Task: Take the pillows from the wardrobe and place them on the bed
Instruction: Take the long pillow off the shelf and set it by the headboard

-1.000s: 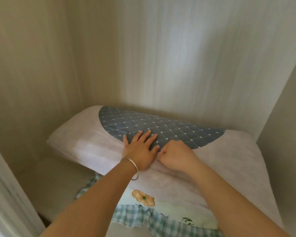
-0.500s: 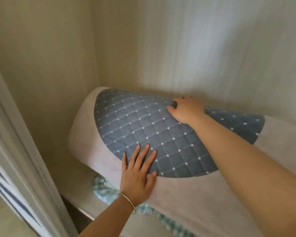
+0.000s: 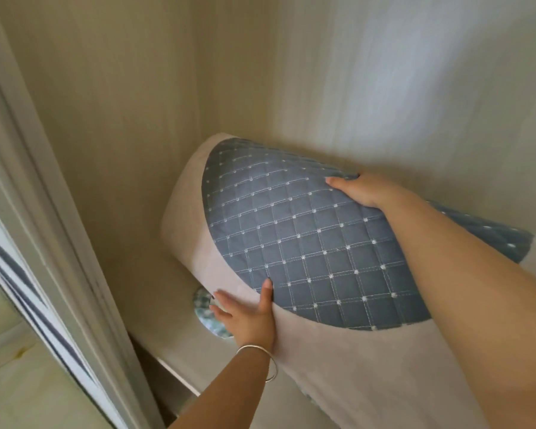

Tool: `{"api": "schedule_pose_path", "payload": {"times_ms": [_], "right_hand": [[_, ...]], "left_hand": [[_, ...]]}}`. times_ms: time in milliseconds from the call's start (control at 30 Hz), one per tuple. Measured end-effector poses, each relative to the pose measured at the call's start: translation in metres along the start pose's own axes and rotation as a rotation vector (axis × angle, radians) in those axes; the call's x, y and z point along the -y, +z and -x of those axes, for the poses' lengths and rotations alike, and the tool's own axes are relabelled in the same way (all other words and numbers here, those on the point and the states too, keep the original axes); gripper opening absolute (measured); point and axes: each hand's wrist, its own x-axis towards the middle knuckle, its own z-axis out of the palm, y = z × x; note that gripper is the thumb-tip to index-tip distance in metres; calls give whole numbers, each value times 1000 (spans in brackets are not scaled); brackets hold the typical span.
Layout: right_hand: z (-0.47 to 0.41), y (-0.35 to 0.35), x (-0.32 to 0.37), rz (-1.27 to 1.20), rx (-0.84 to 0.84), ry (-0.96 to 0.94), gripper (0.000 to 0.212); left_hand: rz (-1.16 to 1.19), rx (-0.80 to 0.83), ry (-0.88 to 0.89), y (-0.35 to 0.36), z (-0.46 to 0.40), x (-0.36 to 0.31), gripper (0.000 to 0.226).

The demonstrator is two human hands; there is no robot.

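Observation:
A long pillow (image 3: 297, 243) with a blue quilted middle and pale pink ends lies tilted inside the wardrobe, its left end raised. My right hand (image 3: 361, 188) reaches over the top and grips the far edge of the blue panel. My left hand (image 3: 249, 315), with a silver bangle on the wrist, holds the pillow's near lower edge, thumb on top and fingers slipped underneath. Below it peeks a second pillow (image 3: 209, 317) in green-and-white check, mostly hidden.
The wardrobe's pale wooden side wall (image 3: 115, 134) and back wall (image 3: 399, 78) close in the pillow. The wardrobe's door frame (image 3: 53, 243) runs diagonally at the left. The shelf's front edge (image 3: 180, 376) lies below my left wrist.
My left hand slid from flat on the blue panel down to the lower edge, fingers going under. The pillow's left end has risen and the view has moved closer.

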Motion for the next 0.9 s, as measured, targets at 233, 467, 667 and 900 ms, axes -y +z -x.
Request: {"api": "schedule_pose_path", "payload": {"times_ms": [233, 467, 667, 900], "right_hand": [[12, -5, 1, -39, 12, -24, 98], [24, -23, -12, -368, 120, 8, 79], [51, -21, -24, -691, 121, 64, 88], [92, -34, -37, -995, 214, 12, 98]], "left_hand": [[454, 44, -346, -8, -10, -9, 67], [324, 203, -269, -51, -31, -14, 85], [296, 205, -39, -99, -29, -71, 84], [416, 367, 236, -144, -1, -135, 54]]}}
